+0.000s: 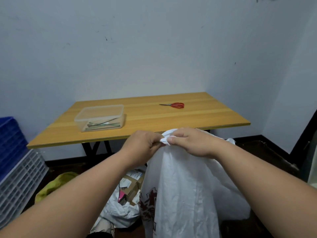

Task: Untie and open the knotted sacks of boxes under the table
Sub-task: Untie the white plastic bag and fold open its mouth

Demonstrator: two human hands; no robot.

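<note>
I stood in a bare storeroom, scuffed pale walls (154, 40), stacked plastic crates (15, 169), folding table (154, 117), sacks of parcels (130, 186) on the floor

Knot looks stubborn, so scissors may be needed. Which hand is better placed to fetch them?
Probably the right hand: the red scissors lie on the table's right half, nearer it. The left hand could keep pinching the white sack's knot.

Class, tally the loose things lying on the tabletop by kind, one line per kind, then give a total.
Scissors, red-handled: 1
Clear plastic container with lid: 1
Total: 2
</note>
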